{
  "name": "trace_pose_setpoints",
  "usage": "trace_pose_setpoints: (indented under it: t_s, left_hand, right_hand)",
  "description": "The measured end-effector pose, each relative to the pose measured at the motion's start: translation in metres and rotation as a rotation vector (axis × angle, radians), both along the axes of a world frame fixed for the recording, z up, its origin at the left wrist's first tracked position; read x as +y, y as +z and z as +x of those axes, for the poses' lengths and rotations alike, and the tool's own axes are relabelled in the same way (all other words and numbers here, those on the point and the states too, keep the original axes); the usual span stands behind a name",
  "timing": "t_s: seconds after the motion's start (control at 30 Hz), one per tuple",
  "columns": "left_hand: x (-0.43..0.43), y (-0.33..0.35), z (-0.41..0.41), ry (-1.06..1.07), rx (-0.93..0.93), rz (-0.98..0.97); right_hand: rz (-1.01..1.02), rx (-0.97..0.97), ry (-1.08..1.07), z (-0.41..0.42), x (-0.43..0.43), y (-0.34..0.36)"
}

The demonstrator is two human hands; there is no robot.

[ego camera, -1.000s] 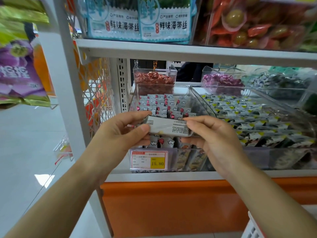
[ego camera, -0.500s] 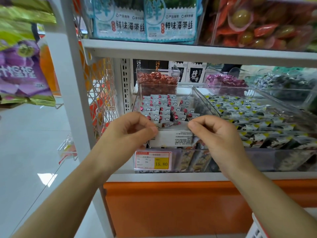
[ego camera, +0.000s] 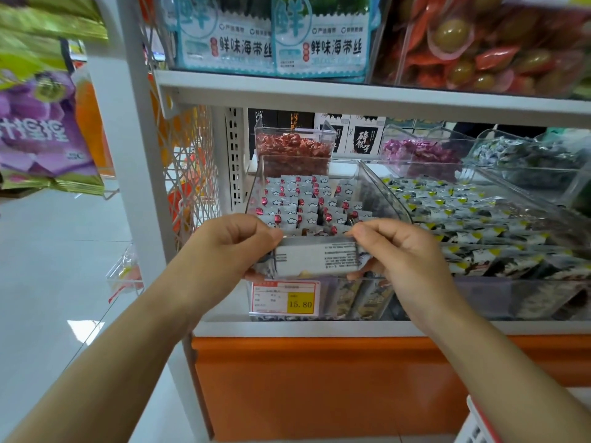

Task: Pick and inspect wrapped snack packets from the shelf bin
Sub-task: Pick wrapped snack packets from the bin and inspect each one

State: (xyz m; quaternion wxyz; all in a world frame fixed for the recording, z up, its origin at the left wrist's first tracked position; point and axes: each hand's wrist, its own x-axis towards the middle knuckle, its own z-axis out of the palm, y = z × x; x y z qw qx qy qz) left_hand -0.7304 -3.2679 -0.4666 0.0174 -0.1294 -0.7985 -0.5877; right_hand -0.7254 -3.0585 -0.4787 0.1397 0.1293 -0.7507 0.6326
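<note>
The packet (ego camera: 315, 259) is pinched at both ends. Its left end is gripped between the thumb and curled fingers of the left hand (ego camera: 230, 247), and its right end is gripped the same way by the right hand (ego camera: 399, 251). It is held level, with the pale side and its block of small print turned up toward the eye. It sits just in front of and above the front lip of the clear bin (ego camera: 383, 193), directly over the price tag (ego camera: 286, 297).

The step in hand is judged to be the inspection itself. It would be done well if only the sealed ends were pinched, and lightly, so that the contents are not crushed and the print is not covered by a thumb. The wrapper should be drawn flat enough for the text to be read (the print is too small to make out here). Both end seals and the long seam can then be checked, and the packet rolled between the fingertips to show its other face.

The packet is best held over the bin, so that a slip would drop it among the other packets (ego camera: 303, 199). The neighbouring bin (ego camera: 479, 219) of yellow-marked snacks is not concerned.
</note>
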Motion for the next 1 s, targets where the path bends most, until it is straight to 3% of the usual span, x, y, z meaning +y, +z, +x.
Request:
trace_pose_setpoints:
  t_s: [0.23, 0.33, 0.4, 0.53, 0.67, 0.87, 1.0]
  left_hand:
    - [0.009, -0.008, 0.003, -0.073, 0.087, -0.055]
    - [0.014, -0.009, 0.000, 0.026, 0.113, -0.018]
    - [0.017, -0.007, -0.002, 0.097, 0.123, 0.048]
    - [0.032, 0.000, -0.006, 0.126, 0.186, 0.047]
    - [0.057, 0.004, -0.044, 0.199, 0.297, -0.177]
    - [0.078, 0.010, -0.144, 0.178, 0.168, -0.624]
    - [0.079, -0.001, -0.188, 0.203, 0.073, -0.716]
  right_hand:
    - [-0.038, -0.044, -0.194, -0.005, 0.002, -0.005]
    - [-0.197, -0.099, 0.078, -0.006, 0.008, 0.000]
    - [-0.066, -0.095, 0.135, -0.006, 0.010, 0.001]
    - [0.031, 0.014, -0.088, -0.016, 0.010, 0.012]
    - [0.004, 0.110, -0.264, -0.049, 0.020, 0.034]
    - [0.225, 0.088, -0.372, -0.114, 0.025, 0.054]
    - [0.301, 0.112, -0.356, -0.140, 0.025, 0.058]
